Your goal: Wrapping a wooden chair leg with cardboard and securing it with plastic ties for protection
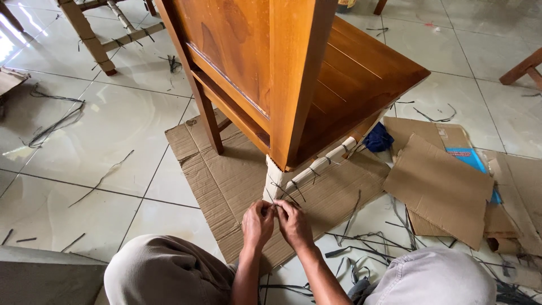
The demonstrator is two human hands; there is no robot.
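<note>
Below glossy wooden chair (293, 73): left hand (257, 223), right hand (293, 222) pressed together, pinching thin dark strap (281, 194) at paper-wrapped leg (273, 179).

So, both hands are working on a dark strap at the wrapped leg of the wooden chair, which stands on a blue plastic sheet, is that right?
Not quite: the head view shows the wooden chair standing on flattened brown cardboard, not a blue plastic sheet. The rest holds: the left hand and right hand meet at a dark strap by the wrapped leg.
</note>
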